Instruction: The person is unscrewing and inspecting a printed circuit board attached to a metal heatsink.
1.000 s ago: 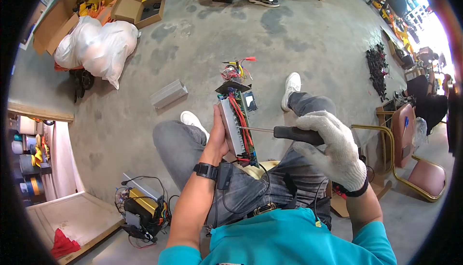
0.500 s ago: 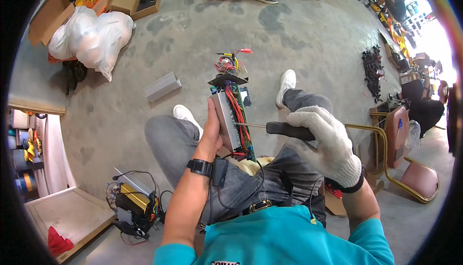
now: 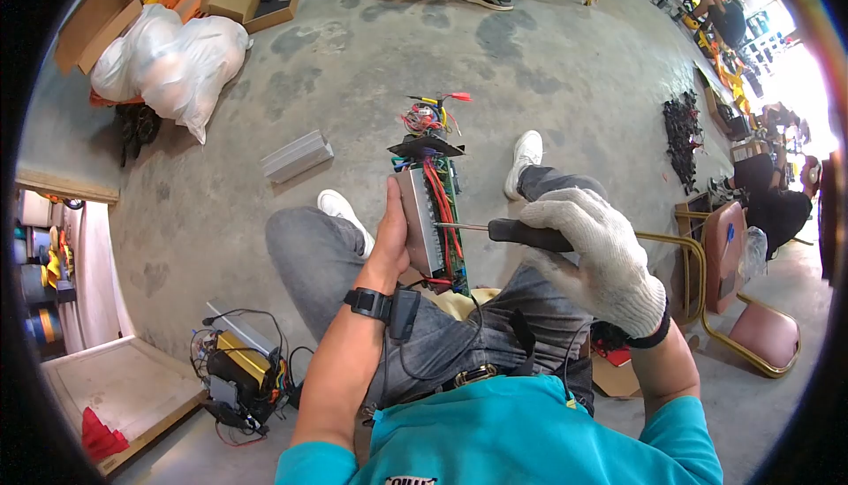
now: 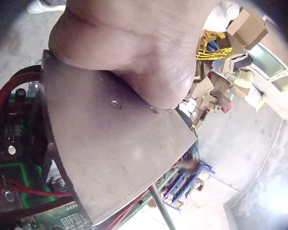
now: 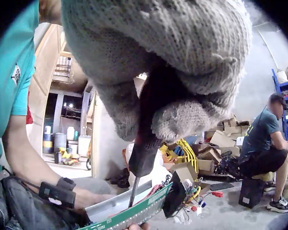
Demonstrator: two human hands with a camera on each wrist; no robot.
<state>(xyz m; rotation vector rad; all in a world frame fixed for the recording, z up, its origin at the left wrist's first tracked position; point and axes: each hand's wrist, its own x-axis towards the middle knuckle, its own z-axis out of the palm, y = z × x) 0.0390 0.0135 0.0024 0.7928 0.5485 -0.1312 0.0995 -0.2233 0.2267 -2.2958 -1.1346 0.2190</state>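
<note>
1. Our grip: the gloved right hand (image 3: 605, 260) is curled round the screwdriver (image 3: 530, 236), right of centre in the head view; the bare left hand (image 3: 389, 239) clasps the circuit unit (image 3: 431, 236).
2. That unit sits at the frame's centre, its metal plate (image 3: 414, 220) on the left, its circuit board (image 5: 151, 207) on the right.
3. The shaft (image 3: 468, 227) crosses the red wires (image 3: 443, 205) towards the plate's inner side. We're probably working a fastener there; its seat is too small to make out, so let's feel for it before turning.
4. We should align the shaft squarely, press steadily, and brace with the left hand.
5. A slip could nick those wires, so let's turn slowly.
</note>
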